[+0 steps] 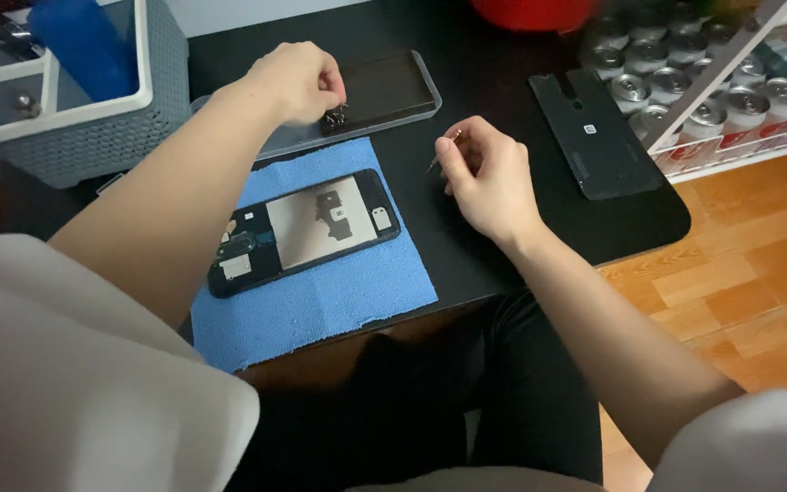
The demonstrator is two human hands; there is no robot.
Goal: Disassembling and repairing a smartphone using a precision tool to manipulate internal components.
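Observation:
An opened smartphone (pixel 302 230) with its back removed lies on a blue cloth (pixel 321 292) on the black table (pixel 494 82). My left hand (pixel 298 82) hovers over a shallow dark tray (pixel 393 87) behind the cloth, fingers pinched on a small dark part (pixel 335 117). My right hand (pixel 489 178) rests right of the cloth, holding a thin screwdriver (pixel 444 150) between its fingers. The phone's black back cover (pixel 598 137) lies further to the right.
A grey woven basket (pixel 93 128) with a blue object stands at the back left. A white wire rack (pixel 730 82) with several cans stands at the right, over a wooden floor (pixel 749 282). A red object (pixel 530 11) sits at the table's far edge.

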